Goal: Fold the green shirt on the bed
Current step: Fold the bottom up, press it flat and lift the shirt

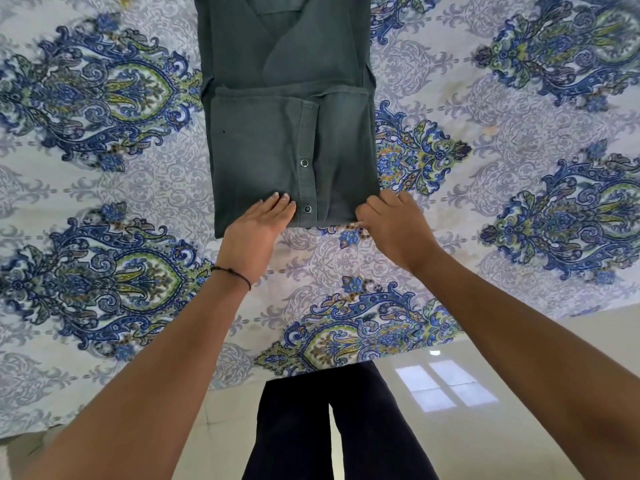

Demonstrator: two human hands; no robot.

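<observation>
View from your head, looking down. The green shirt (263, 150) lies on the bed (540, 109), in the middle of the view and running away from you past the top edge. Its near part is doubled over the rest, forming a squarish panel whose far edge crosses the shirt from side to side. Beyond that edge, the cloth is folded in toward the middle.

Your left hand (256, 230) rests flat on the near edge of the panel. Its fingers are straight and held together, the tips pressing the cloth just left of the button strip (307, 140). Two metal snaps (304, 163) show on that strip, one near the fingertips and one farther up.

Your right hand (391, 226) has its fingers curled at the near right corner of the shirt and pinches the edge there. A thin dark cord (232, 271) circles your left wrist.

The sheet (104, 188) under the shirt is pale, printed with blue and green ornaments. At the bottom, dark trousers (311, 427) stand on a glossy pale floor (450, 386).
</observation>
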